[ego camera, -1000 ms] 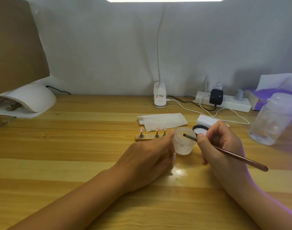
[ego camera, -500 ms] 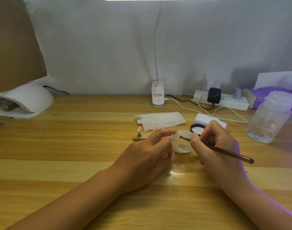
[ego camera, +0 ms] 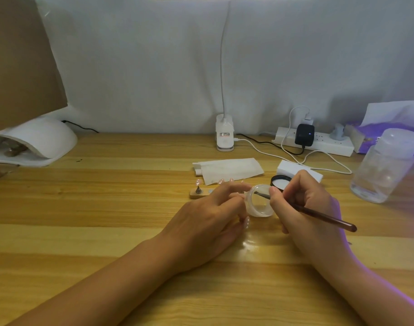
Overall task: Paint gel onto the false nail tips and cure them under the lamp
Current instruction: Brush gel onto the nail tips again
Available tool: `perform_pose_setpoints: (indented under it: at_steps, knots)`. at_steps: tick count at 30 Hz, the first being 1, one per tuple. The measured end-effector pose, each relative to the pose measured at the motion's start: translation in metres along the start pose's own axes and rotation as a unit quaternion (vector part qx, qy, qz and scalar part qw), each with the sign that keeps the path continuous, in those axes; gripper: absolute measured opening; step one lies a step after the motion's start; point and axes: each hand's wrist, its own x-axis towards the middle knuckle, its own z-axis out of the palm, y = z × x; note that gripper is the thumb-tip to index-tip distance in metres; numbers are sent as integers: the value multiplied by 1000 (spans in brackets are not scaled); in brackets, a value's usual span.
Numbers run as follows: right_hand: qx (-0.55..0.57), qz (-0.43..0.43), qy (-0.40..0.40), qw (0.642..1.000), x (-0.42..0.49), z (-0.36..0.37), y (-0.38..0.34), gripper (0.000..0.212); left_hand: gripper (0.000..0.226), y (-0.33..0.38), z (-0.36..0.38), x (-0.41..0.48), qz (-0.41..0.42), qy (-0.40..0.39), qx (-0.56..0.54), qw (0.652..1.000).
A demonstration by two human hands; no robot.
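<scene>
Two hands work close together in the middle of the wooden table point(ego camera: 83, 208). The left hand point(ego camera: 208, 220) has its fingers and thumb curled round a small clear jar point(ego camera: 260, 205) and holds it tipped over, with the open mouth facing the right hand point(ego camera: 304, 203). The right hand pinches a thin brown brush point(ego camera: 319, 214) near its front end, like a pencil, and the dark brush tip is inside the jar. I think this step is getting gel onto the brush. To do it well, the left hand should hold the jar very steady and not tip it any more, or the gel may run out. The brush should take only a little gel, because a big blob would drip on the way to the nails. A soft wipe on the jar's rim would take off the extra. The gel is clear, so I cannot tell how much is in the jar or on the brush. The false nail tips point(ego camera: 198, 182) sit on a little wooden stand point(ego camera: 197, 193) just behind the left hand. One pink tip shows on its peg, and the hand hides most of the stand. The white curing lamp point(ego camera: 36, 140) is far off at the left edge of the table. The black lid point(ego camera: 280, 181) lies just behind the jar.
</scene>
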Motion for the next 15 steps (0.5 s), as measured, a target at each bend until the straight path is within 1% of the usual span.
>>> perform_pose_setpoints:
  at_steps: [7, 15]
  knots:
    - [2, 3, 0, 1000, 1, -1, -1, 19, 19, 1, -1, 1, -13, -8, -3, 1000]
    - [-7, 5, 6, 1000, 1, 0, 1, 20, 16, 0, 2, 0, -31, -8, 13, 999]
